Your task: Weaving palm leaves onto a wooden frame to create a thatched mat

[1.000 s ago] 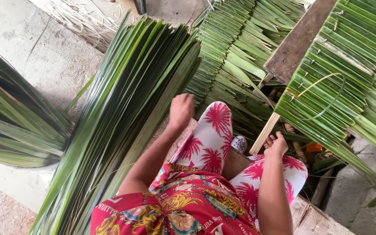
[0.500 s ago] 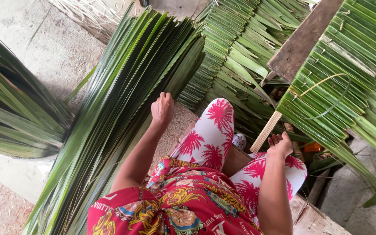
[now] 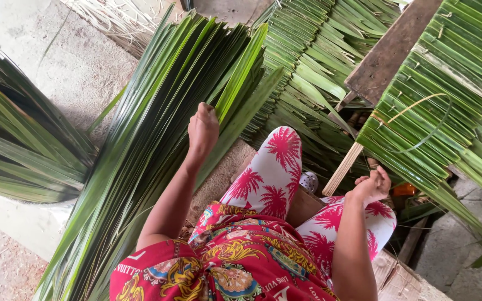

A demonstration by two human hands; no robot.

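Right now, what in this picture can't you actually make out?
Head view only:
- Left hand: closed among the long green palm leaves; the fingers hide how many it grips.
- Right hand: near the pale wooden stick; contact is unclear, the hand's back covers the fingers.
- Small orange object: mostly hidden under the woven green leaf panel.
- Leaf tips: cut off by the frame's edges.

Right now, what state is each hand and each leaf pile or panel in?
left hand: closed on one long green leaf of the loose leaf bundle
right hand: curled by the wooden stick, grip unclear
loose leaf bundle: lying fanned out, unwoven
woven leaf panel: leaves folded over a stick, stitched
flat leaf stack: lying on the ground
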